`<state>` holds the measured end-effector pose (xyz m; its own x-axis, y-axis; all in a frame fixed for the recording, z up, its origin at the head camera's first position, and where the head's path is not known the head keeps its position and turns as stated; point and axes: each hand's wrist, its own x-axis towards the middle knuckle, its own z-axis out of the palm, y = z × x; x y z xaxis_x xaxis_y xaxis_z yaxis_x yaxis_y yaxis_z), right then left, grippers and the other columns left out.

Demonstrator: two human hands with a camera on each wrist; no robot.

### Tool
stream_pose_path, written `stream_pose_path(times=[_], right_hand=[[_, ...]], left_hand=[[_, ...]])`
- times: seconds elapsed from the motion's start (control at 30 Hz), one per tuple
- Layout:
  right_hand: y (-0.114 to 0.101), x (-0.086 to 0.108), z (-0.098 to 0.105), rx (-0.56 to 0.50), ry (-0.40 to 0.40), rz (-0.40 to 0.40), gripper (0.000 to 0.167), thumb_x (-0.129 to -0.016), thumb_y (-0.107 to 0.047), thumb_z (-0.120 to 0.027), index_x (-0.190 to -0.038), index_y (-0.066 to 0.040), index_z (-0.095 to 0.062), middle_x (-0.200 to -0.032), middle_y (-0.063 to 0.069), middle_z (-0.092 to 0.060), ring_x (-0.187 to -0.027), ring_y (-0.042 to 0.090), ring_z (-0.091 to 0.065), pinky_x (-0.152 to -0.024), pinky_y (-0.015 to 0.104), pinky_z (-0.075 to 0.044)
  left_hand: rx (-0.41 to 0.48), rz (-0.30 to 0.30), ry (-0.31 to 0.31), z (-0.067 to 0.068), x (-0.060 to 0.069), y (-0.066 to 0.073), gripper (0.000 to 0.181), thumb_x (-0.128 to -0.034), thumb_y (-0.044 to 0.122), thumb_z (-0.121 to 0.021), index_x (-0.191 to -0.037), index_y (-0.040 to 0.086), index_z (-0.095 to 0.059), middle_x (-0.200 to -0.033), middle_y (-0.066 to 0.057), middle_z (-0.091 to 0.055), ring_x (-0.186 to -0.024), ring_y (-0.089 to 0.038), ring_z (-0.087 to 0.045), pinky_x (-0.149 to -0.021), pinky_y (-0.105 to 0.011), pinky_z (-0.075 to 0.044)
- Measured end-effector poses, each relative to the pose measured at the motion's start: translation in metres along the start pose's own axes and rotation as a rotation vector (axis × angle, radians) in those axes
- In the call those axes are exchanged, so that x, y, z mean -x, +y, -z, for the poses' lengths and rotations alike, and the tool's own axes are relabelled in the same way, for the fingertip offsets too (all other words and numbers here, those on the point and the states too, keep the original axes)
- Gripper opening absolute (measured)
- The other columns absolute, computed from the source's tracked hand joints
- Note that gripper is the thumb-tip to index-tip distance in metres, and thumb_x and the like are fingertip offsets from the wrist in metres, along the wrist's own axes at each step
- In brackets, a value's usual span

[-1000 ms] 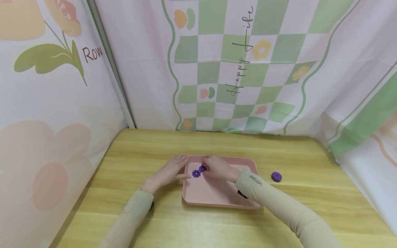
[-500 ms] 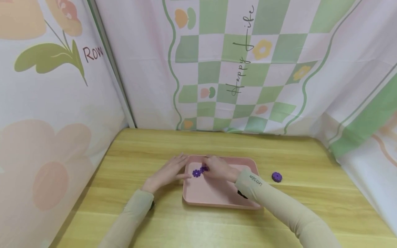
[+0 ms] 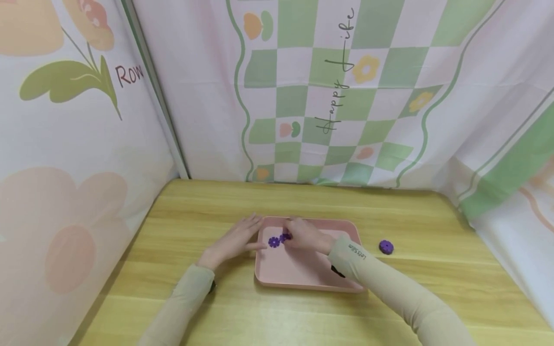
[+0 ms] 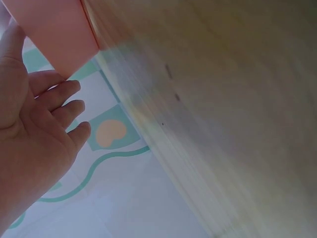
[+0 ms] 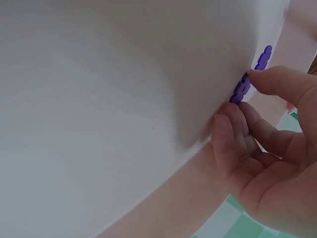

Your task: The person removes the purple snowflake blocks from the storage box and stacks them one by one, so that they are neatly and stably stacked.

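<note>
Inside a pink tray [image 3: 285, 269] lie two purple flower-shaped discs. The left disc [image 3: 274, 241] sits by itself on the tray floor. Against its right side is the second disc [image 3: 284, 238], which my right hand [image 3: 306, 235] pinches between thumb and fingers. Seen from the right wrist, the discs line up at a slant, and the pinched disc [image 5: 241, 89] is between thumb and fingertips. Whether the two are joined I cannot tell. My left hand [image 3: 235, 240] touches the tray's left wall with relaxed, extended fingers; the left wrist view shows its fingertips at the tray wall [image 4: 59, 34].
A purple flower-shaped piece [image 3: 386, 247], thick like a stack of discs, lies on the wooden table [image 3: 207, 197] to the right of the tray. Patterned curtains [image 3: 207, 120] border the table at the back and sides.
The pinched disc has shifted very slightly to the right and nearer, along with my right fingers. My left hand and the tray have stayed put.
</note>
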<state>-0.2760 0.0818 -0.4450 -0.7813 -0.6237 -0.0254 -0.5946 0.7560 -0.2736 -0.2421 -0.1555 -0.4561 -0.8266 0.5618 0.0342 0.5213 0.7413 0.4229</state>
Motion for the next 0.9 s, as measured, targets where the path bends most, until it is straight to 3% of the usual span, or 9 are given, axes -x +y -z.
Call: stream_pose_path(times=[0.4,0.9], right_hand=[[0.004,0.002,0.0,-0.051,-0.012,0.022,0.024,-0.078,-0.012,-0.078,-0.097,-0.003,-0.067,-0.087,0.007,-0.069,-0.073,0.013,-0.061,-0.066,0.026,-0.057],[0.007,0.005,0.009,-0.066,-0.049,0.011,0.023,-0.08,-0.015,-0.078,-0.098,-0.004,-0.07,-0.086,0.006,-0.072,-0.07,0.01,-0.06,-0.064,0.023,-0.056]], left_hand=[[-0.018,0.012,-0.01,-0.002,-0.001,0.0,0.082,-0.0948,0.049,-0.059,-0.155,0.004,-0.026,-0.163,-0.017,-0.025,-0.155,-0.034,-0.017,-0.128,-0.054,-0.014],[-0.023,0.017,-0.009,0.0,-0.001,0.001,0.082,-0.0944,0.048,-0.06,-0.155,0.004,-0.027,-0.163,-0.017,-0.025,-0.154,-0.033,-0.018,-0.128,-0.053,-0.015]])
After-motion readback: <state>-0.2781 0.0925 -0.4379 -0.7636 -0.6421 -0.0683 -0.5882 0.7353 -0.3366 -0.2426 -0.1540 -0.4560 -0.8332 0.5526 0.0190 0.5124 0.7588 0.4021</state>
